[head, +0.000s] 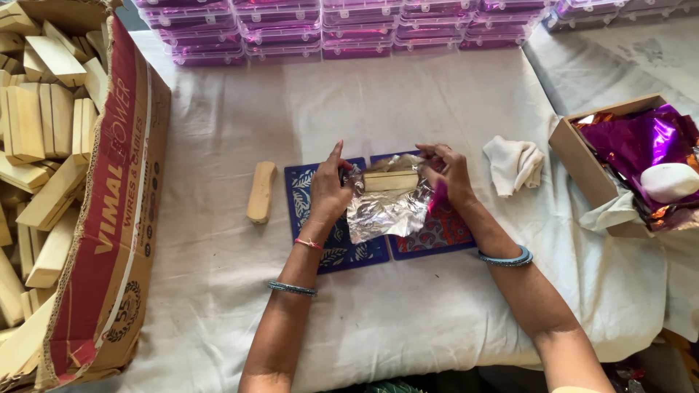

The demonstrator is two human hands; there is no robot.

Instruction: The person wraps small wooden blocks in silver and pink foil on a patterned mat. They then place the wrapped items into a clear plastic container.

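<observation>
Wooden block [391,180]: mid-desk, on silver foil [384,212] over two blue tiles [331,251]. Left hand [329,191]: pinching the foil's left edge against the block's end. Right hand [449,173]: gripping the right edge, pink scrap [440,196] beneath. Best wrapped with foil pulled taut, folds pressed flat at both ends, block kept centred. Spare block [261,191]: just left of tiles. Cloth [514,164]: toward right edge. Carton of blocks [109,218]: left edge. Foil box [582,156]: right edge.

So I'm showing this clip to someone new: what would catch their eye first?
Probably the silver foil sheet at centre, held by the left hand and right hand around a pale wooden block over blue patterned mats. Then the big cardboard box of wooden blocks at left, and the shiny purple foil at right.
</observation>
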